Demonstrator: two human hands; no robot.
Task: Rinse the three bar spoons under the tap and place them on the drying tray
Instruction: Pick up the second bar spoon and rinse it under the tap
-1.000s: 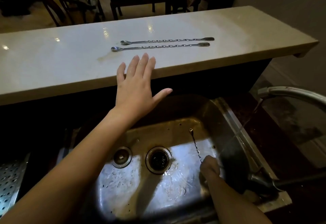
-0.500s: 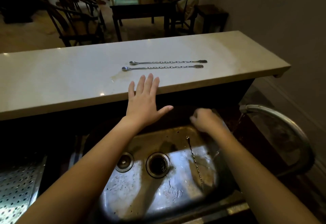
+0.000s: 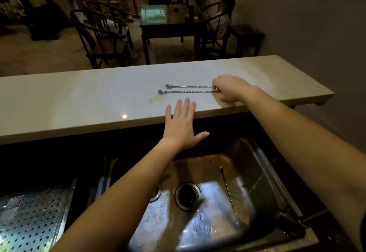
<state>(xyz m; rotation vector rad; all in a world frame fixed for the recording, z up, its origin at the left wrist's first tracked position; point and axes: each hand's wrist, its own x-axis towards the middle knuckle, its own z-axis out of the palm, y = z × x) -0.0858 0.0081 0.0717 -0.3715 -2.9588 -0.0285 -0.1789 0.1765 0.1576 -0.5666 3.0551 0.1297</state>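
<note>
Behind the sink (image 3: 263, 172), where one spoon (image 3: 228, 192) lies, the right hand (image 3: 229, 88) pinches the bench (image 3: 79, 101) spoons' (image 3: 188, 89) handles, apparently fetching them for rinsing; left hand (image 3: 181, 125) flat, released.

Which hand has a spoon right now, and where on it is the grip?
Right hand: fingers close on the handle end of the near bar spoon on the counter, not yet lifted. Left hand lies flat, empty.

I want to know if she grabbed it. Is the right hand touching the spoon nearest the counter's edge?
Touching. In the head view the right hand has its fingertips on the handle end of the near spoon.
</note>
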